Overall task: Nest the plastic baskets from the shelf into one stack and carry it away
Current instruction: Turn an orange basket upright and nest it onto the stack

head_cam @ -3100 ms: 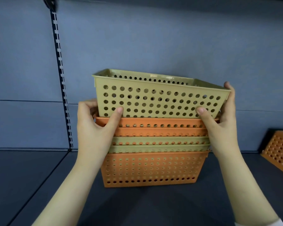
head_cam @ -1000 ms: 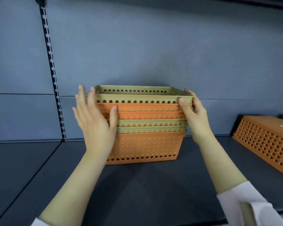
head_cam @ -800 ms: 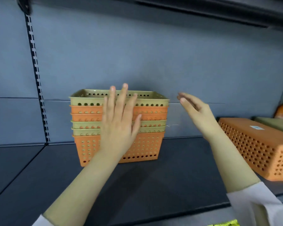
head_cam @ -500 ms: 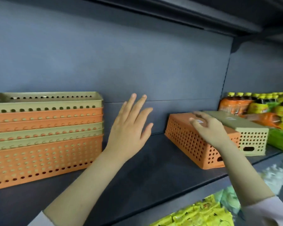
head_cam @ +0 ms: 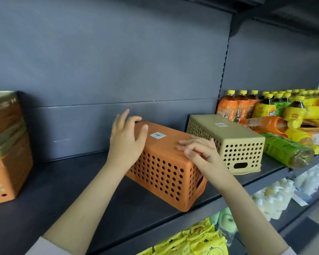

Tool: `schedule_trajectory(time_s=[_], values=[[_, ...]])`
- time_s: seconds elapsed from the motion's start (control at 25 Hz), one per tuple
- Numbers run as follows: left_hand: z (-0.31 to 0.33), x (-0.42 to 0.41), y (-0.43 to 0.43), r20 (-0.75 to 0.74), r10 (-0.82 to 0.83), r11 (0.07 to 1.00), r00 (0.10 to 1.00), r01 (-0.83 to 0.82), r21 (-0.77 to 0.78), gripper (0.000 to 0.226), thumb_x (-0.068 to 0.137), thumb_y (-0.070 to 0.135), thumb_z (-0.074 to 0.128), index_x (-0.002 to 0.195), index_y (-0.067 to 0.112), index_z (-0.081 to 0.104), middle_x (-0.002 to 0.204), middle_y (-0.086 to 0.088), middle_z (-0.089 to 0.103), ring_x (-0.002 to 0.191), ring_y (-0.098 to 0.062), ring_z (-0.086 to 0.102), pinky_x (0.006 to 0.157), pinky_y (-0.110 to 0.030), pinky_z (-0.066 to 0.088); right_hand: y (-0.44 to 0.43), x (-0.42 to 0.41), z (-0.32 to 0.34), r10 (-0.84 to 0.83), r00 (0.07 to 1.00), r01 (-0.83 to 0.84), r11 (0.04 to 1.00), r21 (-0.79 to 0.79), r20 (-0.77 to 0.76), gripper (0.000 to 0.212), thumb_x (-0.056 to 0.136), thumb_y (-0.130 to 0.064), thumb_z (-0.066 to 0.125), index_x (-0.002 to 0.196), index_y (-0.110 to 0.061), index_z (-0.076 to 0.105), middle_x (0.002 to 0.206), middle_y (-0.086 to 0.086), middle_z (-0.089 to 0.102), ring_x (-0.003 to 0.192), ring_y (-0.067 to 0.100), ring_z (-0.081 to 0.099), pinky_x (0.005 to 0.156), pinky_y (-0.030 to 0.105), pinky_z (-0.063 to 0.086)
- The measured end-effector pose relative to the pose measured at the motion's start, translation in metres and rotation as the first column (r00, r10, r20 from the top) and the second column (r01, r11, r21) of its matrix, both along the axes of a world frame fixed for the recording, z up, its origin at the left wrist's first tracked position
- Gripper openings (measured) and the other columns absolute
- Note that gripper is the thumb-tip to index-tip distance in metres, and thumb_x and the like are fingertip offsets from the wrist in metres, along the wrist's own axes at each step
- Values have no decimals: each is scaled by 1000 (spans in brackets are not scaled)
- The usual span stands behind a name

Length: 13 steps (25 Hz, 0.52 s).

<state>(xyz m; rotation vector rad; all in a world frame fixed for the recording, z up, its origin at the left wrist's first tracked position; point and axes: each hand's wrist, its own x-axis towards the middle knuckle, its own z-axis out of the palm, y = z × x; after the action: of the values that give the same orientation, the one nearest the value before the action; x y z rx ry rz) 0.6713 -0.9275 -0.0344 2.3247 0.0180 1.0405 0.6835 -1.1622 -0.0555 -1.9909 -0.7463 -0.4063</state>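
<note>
An orange perforated basket (head_cam: 166, 170) lies upside down on the dark shelf (head_cam: 66, 183), a small white sticker on its upturned bottom. My left hand (head_cam: 126, 138) rests on its far left end with fingers spread. My right hand (head_cam: 199, 150) touches its near right top edge, fingers bent. Neither hand has closed around it. Right behind it stands an upside-down tan basket (head_cam: 226, 142). The nested stack of orange and tan baskets (head_cam: 6, 144) stands at the far left, partly cut off by the frame.
Bottles of orange and yellow drinks (head_cam: 276, 111) crowd the right end of the shelf, some lying on their sides beside the tan basket. Yellow snack packets (head_cam: 197, 240) and white packaged goods (head_cam: 276, 197) fill the shelf below. A grey back panel closes the rear.
Both hands left the nested stack and moved right. They now rest on the upside-down orange basket. The view swung right, so the stack sits at the left edge.
</note>
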Motion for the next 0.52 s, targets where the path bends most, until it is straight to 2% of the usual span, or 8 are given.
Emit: schedule_trajectory(time_s=[0.04, 0.12, 0.2, 0.28, 0.4, 0.44, 0.48, 0.52], values=[[-4, 4, 4, -4, 46, 994, 999, -46, -96, 38, 98, 40, 48, 129, 21, 57, 157, -3, 35, 148, -25, 23, 119, -47, 18, 0, 6, -1, 65, 998, -65, 997, 33, -10, 23, 84, -58, 51, 85, -47, 72, 115, -30, 67, 134, -2, 40, 120, 52, -3], [-15, 7, 11, 6, 144, 978, 990, -142, -152, 41, 96, 37, 51, 133, 21, 53, 155, -2, 39, 145, -24, 28, 119, -46, 18, 1, 20, -3, 134, 991, -132, 988, 81, -19, 26, 85, -52, 54, 82, -33, 72, 115, -24, 69, 134, 0, 42, 119, 56, 2], [-22, 6, 16, -26, 203, 957, 979, -204, -207, 52, 93, 37, 55, 142, 26, 43, 159, -1, 29, 147, -24, 22, 118, -47, 15, 3, 32, -4, 171, 985, -168, 979, 112, -20, 30, 86, -47, 56, 79, -20, 69, 116, -19, 71, 136, 1, 41, 119, 58, 6], [-22, 7, 21, -104, 187, 905, 977, -213, -369, 65, 88, 44, 59, 146, 28, 34, 160, -2, 25, 145, -26, 24, 116, -48, 20, 6, 40, -5, 206, 978, -198, 969, 151, -39, 32, 86, -46, 55, 82, -17, 69, 119, -15, 70, 140, 1, 35, 120, 53, 10], [-20, 11, 31, -138, 164, 859, 977, -210, -466, 72, 88, 50, 59, 148, 20, 32, 154, -3, 35, 139, -24, 38, 107, -40, 33, 11, 44, 3, 220, 951, -176, 963, 203, -218, 25, 94, -39, 54, 108, -30, 73, 144, -18, 49, 148, 3, 17, 120, 37, 12], [-20, 12, 33, -139, 173, 860, 975, -219, -461, 73, 88, 51, 59, 148, 20, 33, 153, -3, 38, 138, -24, 41, 104, -38, 35, 10, 45, 6, 211, 925, -136, 961, 241, -317, 29, 96, -35, 54, 123, -37, 66, 150, -18, 41, 148, 8, 21, 118, 36, 18], [-19, 12, 32, -144, 180, 864, 973, -226, -450, 73, 88, 53, 60, 147, 19, 34, 152, -3, 39, 136, -24, 42, 103, -39, 37, 9, 47, 9, 194, 886, -71, 954, 290, -421, 41, 96, -35, 56, 137, -41, 53, 148, -16, 41, 142, 14, 36, 113, 36, 30], [-19, 12, 32, -151, 180, 867, 972, -229, -442, 73, 86, 54, 61, 146, 20, 35, 151, -3, 40, 135, -24, 43, 104, -41, 39, 7, 49, 11, 159, 842, 17, 947, 320, -515, 56, 94, -38, 60, 146, -41, 40, 138, -12, 49, 127, 16, 52, 105, 36, 40]])
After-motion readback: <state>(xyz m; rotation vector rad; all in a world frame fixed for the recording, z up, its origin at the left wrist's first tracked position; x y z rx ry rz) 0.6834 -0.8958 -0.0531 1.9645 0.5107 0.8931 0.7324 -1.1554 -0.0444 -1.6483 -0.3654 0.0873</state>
